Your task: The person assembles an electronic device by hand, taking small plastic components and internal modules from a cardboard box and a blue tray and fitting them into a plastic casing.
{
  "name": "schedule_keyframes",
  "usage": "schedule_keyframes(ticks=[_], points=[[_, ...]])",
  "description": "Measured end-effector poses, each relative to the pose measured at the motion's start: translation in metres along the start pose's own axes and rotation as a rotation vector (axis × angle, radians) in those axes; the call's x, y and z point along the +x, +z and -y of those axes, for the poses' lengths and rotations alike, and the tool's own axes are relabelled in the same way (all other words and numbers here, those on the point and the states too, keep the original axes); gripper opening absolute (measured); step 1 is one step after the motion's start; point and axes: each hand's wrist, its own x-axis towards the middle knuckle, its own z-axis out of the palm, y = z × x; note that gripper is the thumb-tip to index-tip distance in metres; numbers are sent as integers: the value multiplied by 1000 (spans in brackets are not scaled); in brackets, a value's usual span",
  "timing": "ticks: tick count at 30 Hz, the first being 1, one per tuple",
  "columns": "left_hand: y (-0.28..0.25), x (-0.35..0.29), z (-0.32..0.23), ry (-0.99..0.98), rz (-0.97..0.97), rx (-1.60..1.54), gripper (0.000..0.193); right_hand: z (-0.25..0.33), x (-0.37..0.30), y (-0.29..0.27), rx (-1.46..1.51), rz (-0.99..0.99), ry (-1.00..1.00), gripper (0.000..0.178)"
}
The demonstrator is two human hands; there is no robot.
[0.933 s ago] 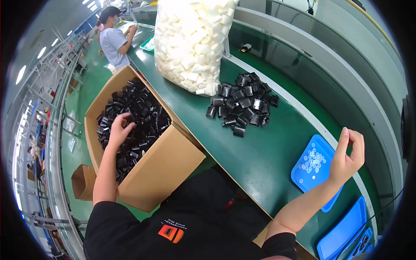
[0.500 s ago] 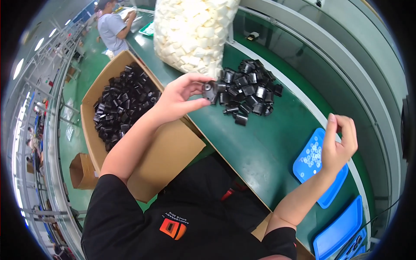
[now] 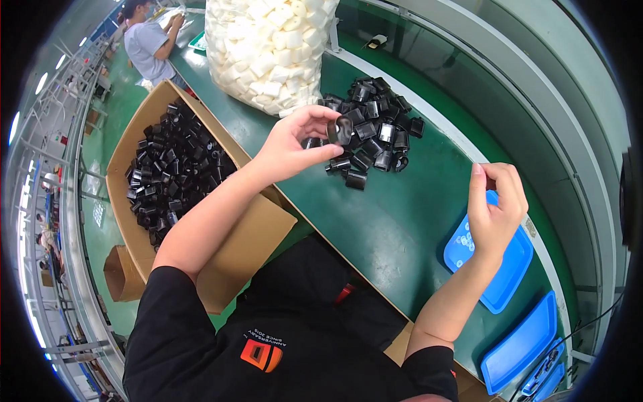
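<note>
My left hand is closed on a short black plastic cylinder, pinched between thumb and fingers. Just beyond it, a pile of similar black cylinders lies on the green worktable. My right hand hovers over a blue tray with its thumb and fingertips pressed together. Whatever is in that pinch, if anything, is too small to make out. Several small whitish rings show in the tray, partly covered by my right hand and wrist.
A large clear bag of cream-white pieces stands behind the pile. On my left, a cardboard box holds many black cylinders. A second blue tray sits at the near right. Another person works at the far left.
My left hand has shifted right relative to the pile, and the black cylinder has turned in its fingers. My right hand has moved a little left, still pinched. The whole view has shifted slightly.
</note>
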Motion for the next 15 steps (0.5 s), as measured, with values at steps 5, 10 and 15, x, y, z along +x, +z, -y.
schedule_keyframes(ticks=[5,10,15], points=[[-5,28,26,103,85,894,41,3,0,12,27,70,-6,6],[1,43,62,21,209,1120,49,-5,0,9,-25,122,-32,5],[-31,10,15,142,92,849,54,-12,-6,5,-77,134,-53,7]])
